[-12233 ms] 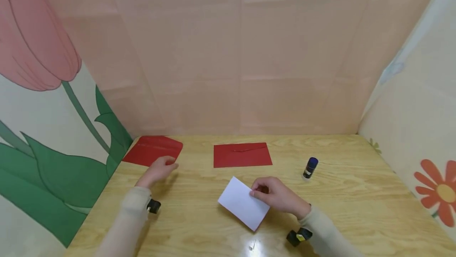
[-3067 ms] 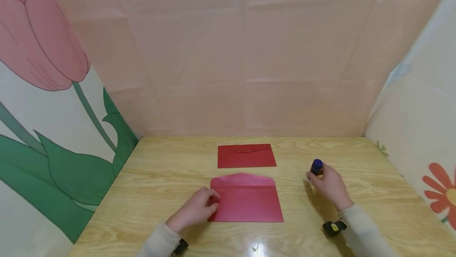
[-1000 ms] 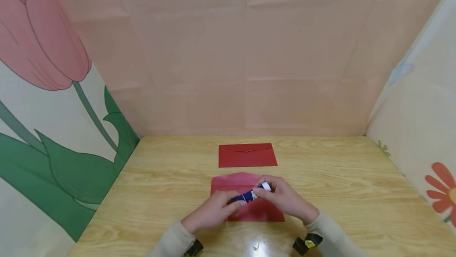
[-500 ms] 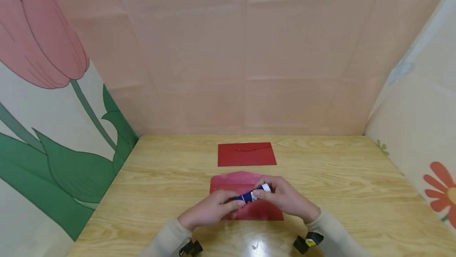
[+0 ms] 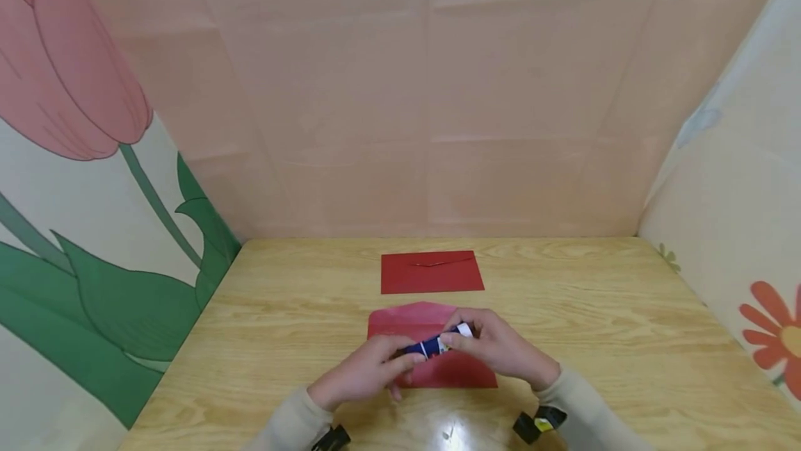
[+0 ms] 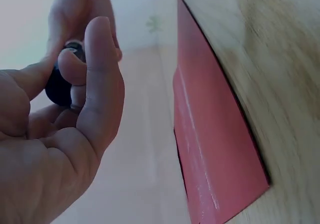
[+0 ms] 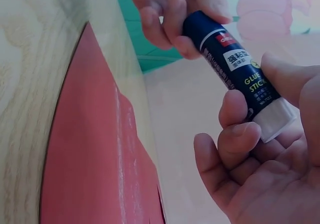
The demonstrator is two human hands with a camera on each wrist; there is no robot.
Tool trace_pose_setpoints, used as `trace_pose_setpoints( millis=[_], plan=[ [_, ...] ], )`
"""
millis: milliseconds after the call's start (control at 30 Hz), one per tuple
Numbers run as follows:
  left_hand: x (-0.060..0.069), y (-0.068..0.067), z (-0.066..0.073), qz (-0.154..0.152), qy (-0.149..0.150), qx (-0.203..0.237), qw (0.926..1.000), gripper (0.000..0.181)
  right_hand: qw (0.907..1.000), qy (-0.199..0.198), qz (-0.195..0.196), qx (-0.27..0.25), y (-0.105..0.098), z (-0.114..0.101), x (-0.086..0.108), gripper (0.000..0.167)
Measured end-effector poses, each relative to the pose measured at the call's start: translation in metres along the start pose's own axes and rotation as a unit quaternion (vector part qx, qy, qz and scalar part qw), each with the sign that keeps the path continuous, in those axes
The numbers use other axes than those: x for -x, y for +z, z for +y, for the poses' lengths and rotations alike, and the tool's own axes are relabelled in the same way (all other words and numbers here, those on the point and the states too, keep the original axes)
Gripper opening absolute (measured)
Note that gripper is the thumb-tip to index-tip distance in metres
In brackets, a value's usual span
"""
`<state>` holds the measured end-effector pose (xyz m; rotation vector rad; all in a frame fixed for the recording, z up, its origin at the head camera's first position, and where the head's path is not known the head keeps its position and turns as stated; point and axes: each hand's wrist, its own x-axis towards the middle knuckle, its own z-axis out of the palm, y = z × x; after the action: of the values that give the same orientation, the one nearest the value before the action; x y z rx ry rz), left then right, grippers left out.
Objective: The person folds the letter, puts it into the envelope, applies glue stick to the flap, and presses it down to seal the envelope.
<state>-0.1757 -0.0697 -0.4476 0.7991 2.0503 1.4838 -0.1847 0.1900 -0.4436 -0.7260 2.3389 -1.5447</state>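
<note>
A dark blue glue stick (image 7: 235,67) with a white base is held between both hands, above a red envelope (image 5: 447,371). My left hand (image 5: 369,370) grips its capped blue end with thumb and fingers. Around the label and white base, my right hand (image 5: 503,347) pinches the tube. The envelope lies flat on the table with its flap unfolded toward the far side; in the right wrist view its red face (image 7: 85,134) is below the hands. In the left wrist view, fingers hide most of the glue stick (image 6: 59,87).
Behind the open envelope lies a second red envelope (image 5: 432,273), its flap folded down. Both rest on a wood-grain table (image 5: 281,298). A pinkish sheet (image 5: 325,89) hangs at the back, with flower-printed panels on both sides.
Earlier, the right hand held white paper, then picked up the glue stick at the right, while the open envelope came to the middle. Over the last second both hands stay nearly still on the glue stick.
</note>
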Motion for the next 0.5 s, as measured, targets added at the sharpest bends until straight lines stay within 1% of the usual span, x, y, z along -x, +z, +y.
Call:
trace_pose_setpoints(
  millis=[100,200,233,333,400,433,467,500],
  plan=[
    [0.0006,0.0001,0.0007,0.007,0.004,-0.025,0.9996,0.025,1.0,-0.004,-0.002,0.002,0.0,-0.0015,0.0002,0.013],
    [0.0011,0.0005,0.0016,0.018,0.006,-0.073,0.9972,0.024,0.9999,-0.004,-0.011,0.002,-0.0004,-0.0013,-0.0001,0.013],
    [0.0007,0.001,0.0016,0.021,0.005,-0.093,0.9954,0.024,0.9999,-0.002,-0.012,0.0,-0.0007,-0.001,-0.0001,0.014],
    [-0.0016,0.0031,0.0015,0.032,0.019,-0.166,0.9855,0.024,0.9998,0.011,-0.013,-0.006,-0.002,0.0003,0.0012,0.015],
    [-0.0025,0.0034,0.0006,0.038,0.026,-0.193,0.9801,0.025,0.9996,0.021,-0.014,-0.015,-0.0025,0.0009,0.0005,0.016],
    [-0.0025,0.0029,-0.0002,0.038,0.029,-0.191,0.9804,0.026,0.9994,0.024,-0.015,-0.019,-0.0028,0.0009,0.0002,0.016],
    [-0.0021,0.002,-0.0014,0.034,0.032,-0.178,0.983,0.027,0.9992,0.027,-0.017,-0.024,-0.0027,0.001,0.0002,0.017],
    [-0.0016,0.0003,-0.0026,0.026,0.029,-0.149,0.9881,0.029,0.9991,0.027,-0.02,-0.026,-0.0028,0.0013,0.0,0.017]
  ],
)
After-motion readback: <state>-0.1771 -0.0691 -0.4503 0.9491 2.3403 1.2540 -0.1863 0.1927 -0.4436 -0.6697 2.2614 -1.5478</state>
